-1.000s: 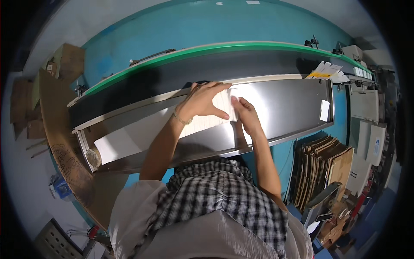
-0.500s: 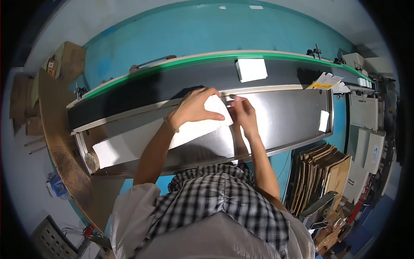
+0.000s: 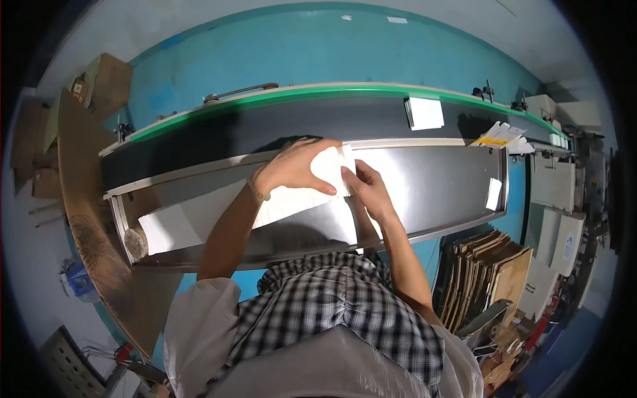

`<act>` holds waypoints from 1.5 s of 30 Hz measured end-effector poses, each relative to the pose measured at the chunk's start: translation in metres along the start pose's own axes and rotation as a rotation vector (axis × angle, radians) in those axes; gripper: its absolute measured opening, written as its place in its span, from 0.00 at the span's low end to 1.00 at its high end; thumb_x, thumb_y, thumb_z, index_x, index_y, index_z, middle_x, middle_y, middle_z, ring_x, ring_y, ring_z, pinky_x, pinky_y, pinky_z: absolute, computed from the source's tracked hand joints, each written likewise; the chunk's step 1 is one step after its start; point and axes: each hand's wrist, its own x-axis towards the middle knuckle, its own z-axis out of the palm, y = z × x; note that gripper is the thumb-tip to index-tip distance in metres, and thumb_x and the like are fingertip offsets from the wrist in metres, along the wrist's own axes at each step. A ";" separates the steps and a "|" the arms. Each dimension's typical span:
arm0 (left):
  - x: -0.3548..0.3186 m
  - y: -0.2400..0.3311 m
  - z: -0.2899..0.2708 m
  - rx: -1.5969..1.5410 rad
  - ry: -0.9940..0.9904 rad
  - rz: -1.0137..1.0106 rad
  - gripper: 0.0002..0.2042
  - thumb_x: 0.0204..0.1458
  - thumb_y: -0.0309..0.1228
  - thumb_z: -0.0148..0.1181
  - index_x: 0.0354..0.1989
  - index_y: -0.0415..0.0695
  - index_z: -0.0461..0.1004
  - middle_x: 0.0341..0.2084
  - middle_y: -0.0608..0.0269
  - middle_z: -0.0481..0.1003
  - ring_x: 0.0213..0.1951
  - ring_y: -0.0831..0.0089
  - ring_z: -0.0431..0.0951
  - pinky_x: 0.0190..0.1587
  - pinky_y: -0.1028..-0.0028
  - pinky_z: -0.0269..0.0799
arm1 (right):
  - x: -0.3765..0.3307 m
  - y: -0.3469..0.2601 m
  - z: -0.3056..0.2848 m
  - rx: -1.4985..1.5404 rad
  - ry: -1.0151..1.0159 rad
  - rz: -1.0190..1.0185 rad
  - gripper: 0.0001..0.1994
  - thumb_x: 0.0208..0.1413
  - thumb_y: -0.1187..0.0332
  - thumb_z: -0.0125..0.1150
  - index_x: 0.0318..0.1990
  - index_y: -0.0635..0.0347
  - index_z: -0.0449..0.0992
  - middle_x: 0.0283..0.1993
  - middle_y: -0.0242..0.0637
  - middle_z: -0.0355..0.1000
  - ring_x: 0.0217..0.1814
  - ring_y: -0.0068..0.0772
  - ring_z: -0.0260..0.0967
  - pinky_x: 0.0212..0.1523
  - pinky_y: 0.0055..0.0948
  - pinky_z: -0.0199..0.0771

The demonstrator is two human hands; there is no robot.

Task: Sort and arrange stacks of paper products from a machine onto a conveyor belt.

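Observation:
A long packed row of white card pieces (image 3: 189,219) lies in a shallow steel tray (image 3: 438,176), slanting up toward the right. My left hand (image 3: 292,169) is wrapped over the right end of this row, thumb on the near side and fingers on the far side. At that same end my right hand (image 3: 371,192) pinches the edge of the outermost white card, its thumb and fingertips against the face. A round brown block (image 3: 136,244) stands against the row's left end.
Beyond the tray runs a black conveyor belt (image 3: 265,126) with a green rail, carrying a small white card stack (image 3: 425,113). White-and-yellow cartons (image 3: 499,135) perch at the tray's far right corner. Flattened cardboard (image 3: 474,278) stands at lower right; a cardboard sheet (image 3: 93,225) is at left.
My right hand has moved left onto the row's end and closed on the outermost card. The white stack on the belt has travelled right. My left hand keeps its grip.

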 end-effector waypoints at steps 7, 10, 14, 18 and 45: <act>-0.001 -0.001 -0.009 0.036 -0.070 -0.101 0.40 0.34 0.47 0.79 0.56 0.42 0.69 0.51 0.47 0.75 0.55 0.49 0.74 0.57 0.59 0.68 | 0.050 0.008 -0.042 0.110 0.191 -0.034 0.14 0.63 0.60 0.61 0.40 0.65 0.77 0.34 0.36 0.77 0.33 0.22 0.73 0.34 0.23 0.72; 0.000 0.002 -0.011 0.026 -0.082 -0.116 0.41 0.35 0.46 0.78 0.58 0.41 0.68 0.51 0.46 0.74 0.56 0.49 0.73 0.57 0.59 0.68 | 0.061 0.011 -0.035 0.113 0.251 -0.161 0.19 0.65 0.51 0.57 0.35 0.60 0.75 0.31 0.30 0.73 0.30 0.20 0.69 0.32 0.22 0.70; -0.015 -0.005 -0.008 0.067 -0.013 -0.037 0.45 0.34 0.49 0.78 0.62 0.43 0.65 0.55 0.43 0.71 0.58 0.46 0.70 0.60 0.58 0.64 | 0.012 -0.008 0.022 -0.214 0.039 -0.046 0.21 0.63 0.53 0.61 0.48 0.65 0.76 0.36 0.31 0.73 0.36 0.19 0.65 0.39 0.21 0.66; -0.021 -0.004 -0.014 0.148 -0.011 -0.069 0.46 0.34 0.48 0.79 0.63 0.43 0.64 0.57 0.45 0.71 0.59 0.46 0.70 0.61 0.58 0.64 | 0.019 0.002 0.013 0.335 0.042 0.153 0.18 0.63 0.57 0.63 0.47 0.66 0.78 0.37 0.30 0.74 0.38 0.19 0.68 0.41 0.20 0.68; -0.033 -0.009 -0.028 0.025 -0.035 -0.156 0.40 0.38 0.44 0.78 0.61 0.43 0.66 0.56 0.46 0.72 0.58 0.49 0.72 0.59 0.60 0.68 | 0.041 0.001 0.041 -0.236 0.014 -0.167 0.24 0.62 0.52 0.63 0.52 0.67 0.74 0.38 0.32 0.73 0.38 0.21 0.67 0.39 0.24 0.69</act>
